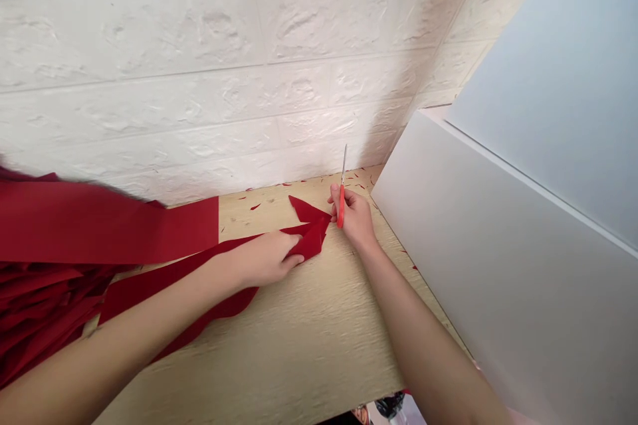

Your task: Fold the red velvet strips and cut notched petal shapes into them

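Note:
My left hand (269, 257) presses down on the folded end of a long red paper strip (312, 234) lying on the light wooden table (309, 339), fingers curled on the paper. My right hand (355, 216) is closed round the red handles of a pair of scissors (341, 194), whose blades point up and away toward the wall. The right hand sits just to the right of the paper's pointed tip, touching its edge.
A wide red sheet (109, 222) and a heap of more red strips (34, 312) lie at the left. Small red scraps (255, 206) dot the table's far edge. A white brick-pattern wall (224, 80) stands behind, a white panel (498, 259) at the right.

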### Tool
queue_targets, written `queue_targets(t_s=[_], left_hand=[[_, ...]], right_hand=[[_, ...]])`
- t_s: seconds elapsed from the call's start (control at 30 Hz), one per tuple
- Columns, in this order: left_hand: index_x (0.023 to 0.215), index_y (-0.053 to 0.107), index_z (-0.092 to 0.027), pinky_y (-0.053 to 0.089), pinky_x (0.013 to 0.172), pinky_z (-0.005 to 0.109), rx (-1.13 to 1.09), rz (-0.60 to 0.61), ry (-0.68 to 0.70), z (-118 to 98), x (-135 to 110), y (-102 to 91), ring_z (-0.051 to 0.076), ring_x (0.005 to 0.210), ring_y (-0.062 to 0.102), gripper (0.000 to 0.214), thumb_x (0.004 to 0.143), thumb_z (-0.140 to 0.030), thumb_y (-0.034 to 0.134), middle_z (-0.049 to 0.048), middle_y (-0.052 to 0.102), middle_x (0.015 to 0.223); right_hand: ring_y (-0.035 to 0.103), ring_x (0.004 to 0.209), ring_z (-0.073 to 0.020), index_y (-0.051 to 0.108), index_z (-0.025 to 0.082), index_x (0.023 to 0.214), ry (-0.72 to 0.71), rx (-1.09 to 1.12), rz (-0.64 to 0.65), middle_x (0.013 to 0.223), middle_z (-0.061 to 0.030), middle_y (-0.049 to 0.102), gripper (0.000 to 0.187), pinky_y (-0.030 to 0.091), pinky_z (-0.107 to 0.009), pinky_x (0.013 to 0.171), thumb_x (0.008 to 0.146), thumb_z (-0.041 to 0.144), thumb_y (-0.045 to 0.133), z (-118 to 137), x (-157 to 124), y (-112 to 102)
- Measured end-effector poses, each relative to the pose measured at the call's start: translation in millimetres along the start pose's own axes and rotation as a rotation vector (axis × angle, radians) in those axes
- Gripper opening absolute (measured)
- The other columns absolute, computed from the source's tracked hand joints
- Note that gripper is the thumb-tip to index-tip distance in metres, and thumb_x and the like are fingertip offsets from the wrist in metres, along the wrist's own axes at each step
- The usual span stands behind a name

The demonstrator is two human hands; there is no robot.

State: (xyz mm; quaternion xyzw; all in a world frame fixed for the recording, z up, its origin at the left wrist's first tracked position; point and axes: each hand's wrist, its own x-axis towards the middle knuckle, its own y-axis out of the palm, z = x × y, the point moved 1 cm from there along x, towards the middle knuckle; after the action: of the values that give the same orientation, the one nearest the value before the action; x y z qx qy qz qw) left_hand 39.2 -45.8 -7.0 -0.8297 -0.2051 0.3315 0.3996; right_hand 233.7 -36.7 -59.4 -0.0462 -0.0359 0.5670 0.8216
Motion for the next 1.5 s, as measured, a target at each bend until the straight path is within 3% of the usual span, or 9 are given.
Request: queue_targets(t_s=[0.17, 0.43, 0.6, 0.9, 1.07, 1.17, 1.27, 1.37, 1.5], left_hand=[[0.097, 0.066, -0.019, 0.048, 0.066, 0.029, -0.052, -0.001, 0.006, 10.9, 13.4, -9.4, 0.019, 0.073, 0.066, 0.029, 0.092, -0.041, 0.049, 0.0050, 0.074, 0.089], [0.127, 0.057, -0.013, 0.047, 0.092, 0.046, 0.124, -0.139, -0.027, 13.6, 21.4, 2.7, 0.035, 0.114, 0.060, 0.047, 0.093, -0.044, 0.051, 0.0199, 0.066, 0.122], [0.130, 0.052, -0.014, 0.044, 0.101, 0.047, 0.113, -0.215, -0.061, 12.2, 28.0, 1.5, 0.034, 0.126, 0.051, 0.055, 0.085, -0.043, 0.064, 0.0173, 0.058, 0.132], [0.113, 0.058, -0.015, 0.049, 0.073, 0.035, -0.024, -0.117, -0.210, 7.4, 39.3, -5.8, 0.030, 0.095, 0.067, 0.045, 0.076, -0.037, 0.071, 0.0161, 0.068, 0.111], [0.089, 0.066, -0.017, 0.045, 0.064, 0.030, -0.114, -0.052, -0.131, 12.5, 38.5, -6.7, 0.022, 0.076, 0.066, 0.025, 0.078, -0.040, 0.067, 0.0059, 0.072, 0.087], [0.097, 0.068, -0.016, 0.049, 0.073, 0.032, -0.211, -0.138, -0.046, 15.7, 30.1, -3.9, 0.023, 0.087, 0.066, 0.031, 0.083, -0.044, 0.061, 0.0080, 0.073, 0.095], [0.109, 0.067, -0.018, 0.052, 0.079, 0.034, -0.500, -0.268, 0.000, 19.9, 16.5, 0.3, 0.025, 0.094, 0.068, 0.038, 0.086, -0.048, 0.059, 0.0084, 0.073, 0.106], [0.110, 0.065, -0.021, 0.055, 0.077, 0.034, -0.776, -0.356, -0.045, 23.3, 2.1, 3.4, 0.023, 0.091, 0.069, 0.039, 0.086, -0.051, 0.062, 0.0064, 0.074, 0.105], [0.101, 0.065, -0.019, 0.055, 0.072, 0.032, -0.883, -0.511, -0.095, 21.9, -11.5, 4.8, 0.022, 0.087, 0.069, 0.034, 0.085, -0.049, 0.066, 0.0057, 0.073, 0.098]], right_hand=[[0.049, 0.044, -0.0112, 0.059, 0.019, 0.066, 0.000, -0.001, 0.006, 0.052, 0.0029, 0.052, 0.054, 0.041, -0.023, 0.044, 0.081, 0.071, 0.061, 0.9, -0.4, 0.0], [0.049, 0.046, -0.0116, 0.060, 0.020, 0.065, -0.022, -0.012, 0.006, 0.052, 0.0027, 0.051, 0.052, 0.042, -0.024, 0.046, 0.081, 0.070, 0.062, -5.8, 4.3, 0.2], [0.049, 0.047, -0.0124, 0.060, 0.021, 0.065, -0.035, -0.032, 0.012, 0.052, 0.0026, 0.052, 0.052, 0.041, -0.025, 0.048, 0.082, 0.070, 0.061, -4.5, 4.0, -0.1], [0.050, 0.045, -0.0123, 0.058, 0.021, 0.066, -0.024, -0.012, 0.021, 0.053, 0.0032, 0.051, 0.053, 0.039, -0.025, 0.045, 0.081, 0.072, 0.060, -4.6, 2.9, 0.6], [0.049, 0.045, -0.0116, 0.055, 0.021, 0.065, -0.033, 0.013, 0.025, 0.053, 0.0033, 0.051, 0.055, 0.040, -0.025, 0.045, 0.081, 0.074, 0.059, -5.3, 1.7, 2.4], [0.050, 0.046, -0.0118, 0.053, 0.022, 0.065, -0.051, 0.048, 0.038, 0.055, 0.0029, 0.051, 0.056, 0.040, -0.025, 0.045, 0.080, 0.075, 0.058, -3.6, -1.4, 3.8], [0.052, 0.048, -0.0120, 0.050, 0.022, 0.066, -0.061, 0.058, 0.057, 0.059, 0.0022, 0.053, 0.054, 0.040, -0.025, 0.046, 0.079, 0.073, 0.062, 2.3, -8.5, 5.2], [0.054, 0.055, -0.0132, 0.052, 0.022, 0.070, -0.088, 0.051, 0.102, 0.063, 0.0014, 0.057, 0.048, 0.042, -0.025, 0.052, 0.076, 0.066, 0.069, 12.5, -20.1, 9.2], [0.062, 0.075, -0.0167, 0.053, 0.022, 0.076, -0.084, 0.183, 0.224, 0.082, -0.0022, 0.066, 0.038, 0.050, -0.028, 0.069, 0.073, 0.051, 0.078, 26.6, -39.7, 22.3]])
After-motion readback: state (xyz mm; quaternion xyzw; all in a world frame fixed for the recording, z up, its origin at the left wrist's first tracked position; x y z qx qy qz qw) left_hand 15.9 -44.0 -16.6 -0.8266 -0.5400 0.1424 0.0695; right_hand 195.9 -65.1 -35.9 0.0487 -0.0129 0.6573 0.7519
